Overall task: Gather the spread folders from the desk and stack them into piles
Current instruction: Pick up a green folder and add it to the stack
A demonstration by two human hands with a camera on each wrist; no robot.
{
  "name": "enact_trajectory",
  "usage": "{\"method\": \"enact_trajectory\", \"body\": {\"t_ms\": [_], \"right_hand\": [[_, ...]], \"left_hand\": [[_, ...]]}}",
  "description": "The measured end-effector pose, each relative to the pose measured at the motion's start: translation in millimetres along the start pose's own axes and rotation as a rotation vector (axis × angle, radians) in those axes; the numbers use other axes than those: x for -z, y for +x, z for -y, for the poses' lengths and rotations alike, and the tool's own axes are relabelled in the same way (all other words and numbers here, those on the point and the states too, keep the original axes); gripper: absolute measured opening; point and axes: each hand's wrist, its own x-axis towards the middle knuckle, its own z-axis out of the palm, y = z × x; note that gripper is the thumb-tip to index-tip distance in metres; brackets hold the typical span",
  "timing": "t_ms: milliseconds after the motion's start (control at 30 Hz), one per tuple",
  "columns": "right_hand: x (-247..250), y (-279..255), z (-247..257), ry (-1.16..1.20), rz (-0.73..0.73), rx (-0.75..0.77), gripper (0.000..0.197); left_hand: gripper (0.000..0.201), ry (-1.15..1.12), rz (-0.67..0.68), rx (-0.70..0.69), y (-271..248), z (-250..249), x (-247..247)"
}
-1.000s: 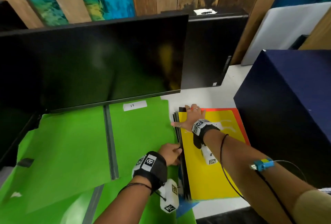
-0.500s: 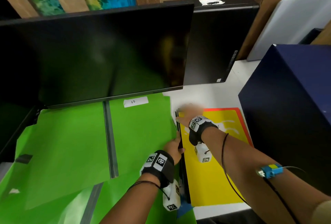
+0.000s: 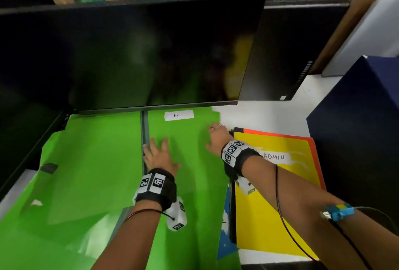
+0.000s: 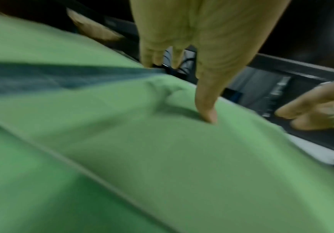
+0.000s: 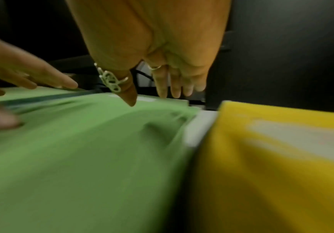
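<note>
Both hands lay spread over a green folder (image 3: 185, 161) on the white desk (image 3: 269, 114), just in front of a dark monitor (image 3: 129, 54). The left hand (image 3: 158, 157), fingers straight and apart, pressed flat near the folder's grey spine strip (image 3: 144, 131); the left wrist view showed a fingertip (image 4: 209, 116) touching the green sheet. The right hand (image 3: 217, 138), also with fingers extended and holding nothing, reached over the folder's right edge near its far corner, below a white label (image 3: 179, 115). More green folders (image 3: 86, 172) sprawled toward the desk's left edge. Just right of the green folder sat a squared pile (image 3: 232, 205) topped by a yellow folder (image 3: 269, 215) labelled "ADMIN", an orange one (image 3: 315, 157) showing beneath, near the desk's front right corner beside a dark blue box (image 3: 356, 129).
</note>
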Motion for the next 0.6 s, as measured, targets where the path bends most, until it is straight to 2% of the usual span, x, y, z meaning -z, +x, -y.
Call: {"method": "enact_trajectory", "body": {"t_ms": [67,100,167,267,367,433,500,600], "right_hand": [[-10.4,-2.4,28.8,0.059,0.082,0.031,0.070],[-16.8,-3.6,41.3,0.072,0.146,0.009,0.073],[-29.9,-7.0,62.5,0.040,0.224,-0.031,0.079],[-40.1,-19.0,89.3,-0.060,0.232,-0.047,0.081],[-43.4,-25.6,99.3,0.040,0.193,-0.077,0.078],[-42.1,-23.8,95.9,0.168,0.139,-0.191,0.085],[-40.2,-18.9,87.0,0.267,0.105,-0.361,0.099],[-33.3,-9.9,79.3,0.309,0.120,-0.513,0.116]], "left_hand": [[0.133,0.086,0.142,0.196,5.6,37.5,6.7],[0.143,0.068,0.201,0.260,6.2,53.3,7.0],[0.154,0.032,0.269,0.303,2.2,74.5,7.9],[0.155,0.046,0.308,0.348,-8.1,95.2,11.4],[0.146,0.119,0.289,0.333,-14.4,115.3,13.0],[0.133,0.124,0.231,0.312,-17.4,123.9,16.2],[0.124,0.123,0.248,0.328,-20.1,125.6,18.6],[0.137,0.140,0.287,0.282,-14.6,130.5,12.7]]}}
